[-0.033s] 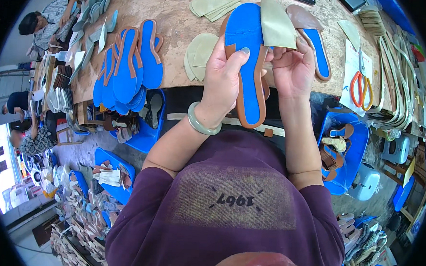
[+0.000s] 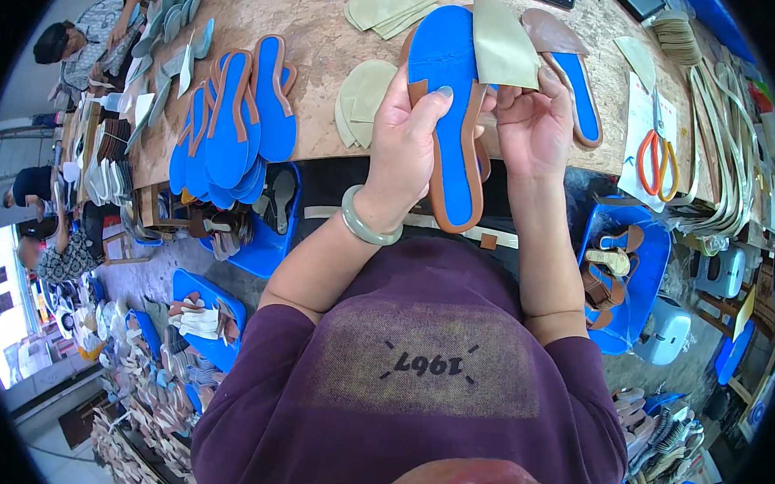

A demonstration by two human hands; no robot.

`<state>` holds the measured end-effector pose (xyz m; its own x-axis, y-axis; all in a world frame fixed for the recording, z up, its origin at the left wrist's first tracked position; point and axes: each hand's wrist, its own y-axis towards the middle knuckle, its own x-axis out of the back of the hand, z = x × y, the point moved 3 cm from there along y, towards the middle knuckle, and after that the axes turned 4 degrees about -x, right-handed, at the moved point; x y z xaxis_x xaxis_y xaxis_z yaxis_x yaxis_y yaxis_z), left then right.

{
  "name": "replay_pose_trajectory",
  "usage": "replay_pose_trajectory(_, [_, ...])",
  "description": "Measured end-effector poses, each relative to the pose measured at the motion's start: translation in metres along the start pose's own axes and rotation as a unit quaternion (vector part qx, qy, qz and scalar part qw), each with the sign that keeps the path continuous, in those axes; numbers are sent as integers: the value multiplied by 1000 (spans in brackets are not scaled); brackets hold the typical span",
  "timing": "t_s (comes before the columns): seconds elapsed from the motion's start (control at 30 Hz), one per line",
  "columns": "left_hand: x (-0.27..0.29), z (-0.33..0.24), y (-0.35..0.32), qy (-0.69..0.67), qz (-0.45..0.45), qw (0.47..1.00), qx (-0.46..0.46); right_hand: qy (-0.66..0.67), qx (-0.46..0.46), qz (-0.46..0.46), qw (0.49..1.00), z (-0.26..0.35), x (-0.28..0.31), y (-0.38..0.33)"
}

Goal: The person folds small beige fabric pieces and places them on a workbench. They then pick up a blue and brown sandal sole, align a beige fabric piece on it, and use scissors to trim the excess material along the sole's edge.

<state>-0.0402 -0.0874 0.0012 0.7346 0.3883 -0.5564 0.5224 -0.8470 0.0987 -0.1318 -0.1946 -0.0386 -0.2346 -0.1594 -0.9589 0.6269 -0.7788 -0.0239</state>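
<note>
I hold a blue insole with a brown rim upright above the near edge of the wooden workbench. My left hand grips its left side, thumb pressed on the blue face. A pale green bangle sits on that wrist. My right hand pinches the insole's right edge together with a beige lining piece that lies over the insole's top right part.
A fanned stack of blue insoles lies at the left. Beige cut pieces and another blue insole flank my hands. Orange scissors and straps sit at the right. Blue bins stand below the bench. Other people work at far left.
</note>
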Motion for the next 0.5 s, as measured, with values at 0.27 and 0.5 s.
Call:
replay_pose_trajectory(0.27, [10, 2, 11, 6, -11, 1000, 17, -414, 117, -48, 902, 40, 10, 11])
replay_pose_trajectory(0.5, [18, 2, 22, 22, -34, 999, 22, -798, 148, -174, 558, 78, 30, 23])
